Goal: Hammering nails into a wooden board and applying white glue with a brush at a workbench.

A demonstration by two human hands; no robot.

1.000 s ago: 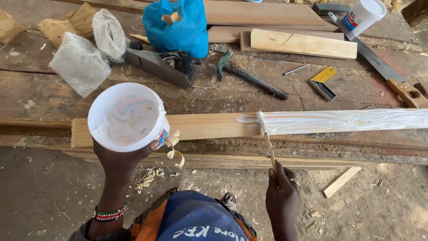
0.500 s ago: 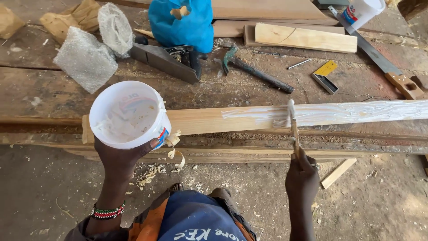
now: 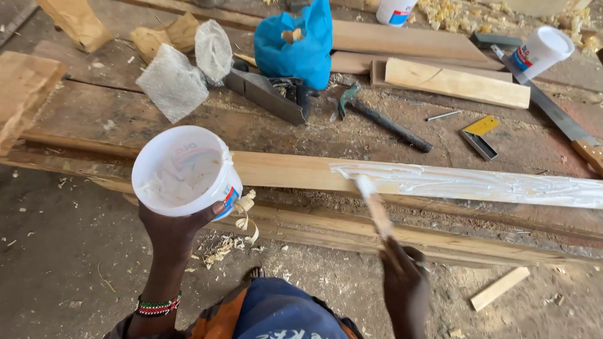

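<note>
My left hand holds up a white plastic tub with white glue inside, in front of the left part of a long pale wooden plank. My right hand grips a thin wooden stick whose glue-coated tip rests on the plank at the left end of a white glue smear. The smear covers the plank's right part out to the frame edge. The plank lies along the front of a worn wooden workbench.
On the bench behind lie a hand plane, a hammer, a blue bag, bubble wrap, a short board, a handsaw, a small square and a second white tub. Shavings litter the dirt floor.
The stick went right along the plank, then came back left to the smear's left end. The tub stays held up in my left hand. The view has shifted.
</note>
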